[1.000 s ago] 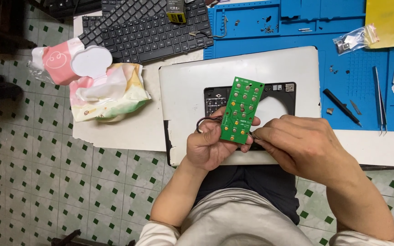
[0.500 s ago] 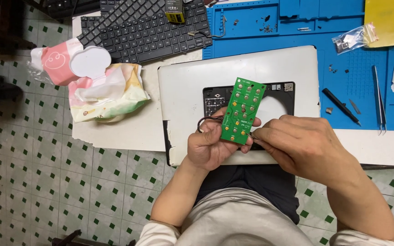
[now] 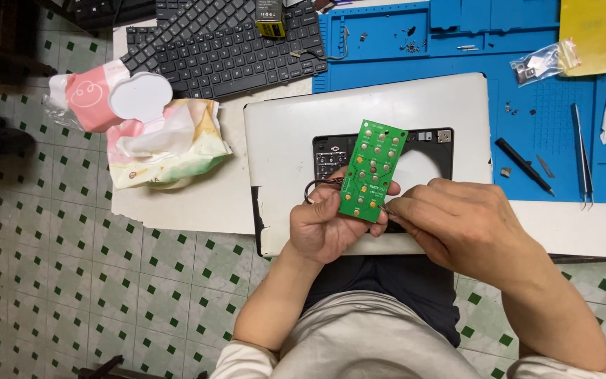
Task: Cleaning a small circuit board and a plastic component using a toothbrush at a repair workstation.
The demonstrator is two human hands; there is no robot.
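In the head view, the left hand (image 3: 327, 228) is closing its fingers around the lower edge of a green circuit board (image 3: 372, 170), thumb on the face, tilting it up toward the camera, probably so its round contact pads can be read. The board is hanging just above the white device casing (image 3: 282, 154) lying on the desk (image 3: 177, 203), over the dark rectangular opening (image 3: 429, 151) in that casing. A thin dark wire loop (image 3: 315, 188) is curling out beside the left thumb. The right hand (image 3: 457, 221) is curling nearly closed at the board's lower right corner, its fingertips pinching something small and thin against the edge; what it is gripping is too small to tell.

A blue work mat (image 3: 457, 49) is lying behind the casing, its moulded compartments holding a few tiny screws and bits, likely so that they do not roll away. A clear plastic bag (image 3: 543, 62) with small parts inside is resting on it beside a yellow sheet (image 3: 597, 31). Tweezers (image 3: 582, 156) and a black tool (image 3: 524, 165) are lying well to the right. A black keyboard (image 3: 226, 45) is sitting at the far edge, and an opened pack of wet wipes (image 3: 156, 144), its white lid up, is lying on the left
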